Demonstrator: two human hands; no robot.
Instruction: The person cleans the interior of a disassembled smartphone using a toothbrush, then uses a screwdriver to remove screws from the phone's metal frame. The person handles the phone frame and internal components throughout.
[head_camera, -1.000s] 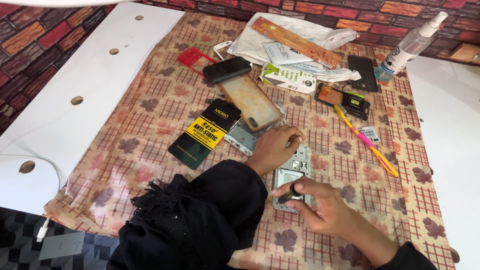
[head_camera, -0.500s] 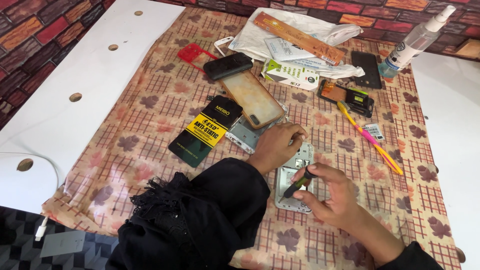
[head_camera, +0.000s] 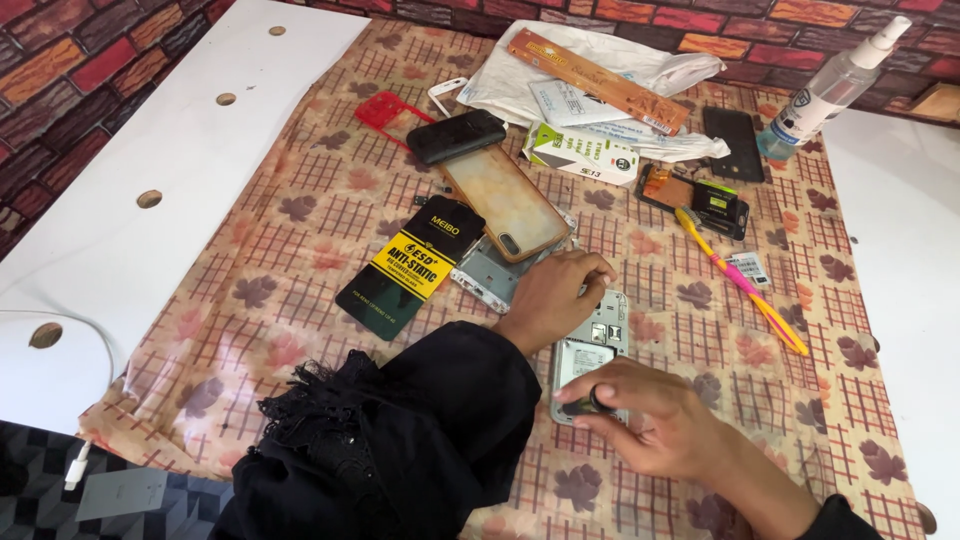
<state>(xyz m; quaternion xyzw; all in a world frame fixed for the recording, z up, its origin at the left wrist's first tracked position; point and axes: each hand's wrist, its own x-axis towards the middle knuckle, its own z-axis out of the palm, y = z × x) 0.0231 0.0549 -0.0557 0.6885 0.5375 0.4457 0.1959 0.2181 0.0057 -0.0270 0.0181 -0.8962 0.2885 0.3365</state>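
Note:
An opened grey phone body (head_camera: 592, 350) lies face down on the checked cloth (head_camera: 300, 260) near the front. My left hand (head_camera: 555, 290), in a black sleeve, presses on its upper left edge and holds it steady. My right hand (head_camera: 650, 420) pinches a small dark tool (head_camera: 585, 406) with its tip against the lower part of the phone body. A grey inner frame (head_camera: 485, 275) lies just left of my left hand.
A black and yellow flat packet (head_camera: 410, 265), a clear yellowed phone case (head_camera: 505, 200), a black phone (head_camera: 455, 135), a red frame (head_camera: 385, 108), a white box (head_camera: 580, 152), a yellow-pink toothbrush (head_camera: 740, 280), a spray bottle (head_camera: 825, 90) and white bags (head_camera: 600, 70) lie behind.
My right hand has slid down and back along the phone body with the small tool. The left hand has stayed on the phone's upper edge.

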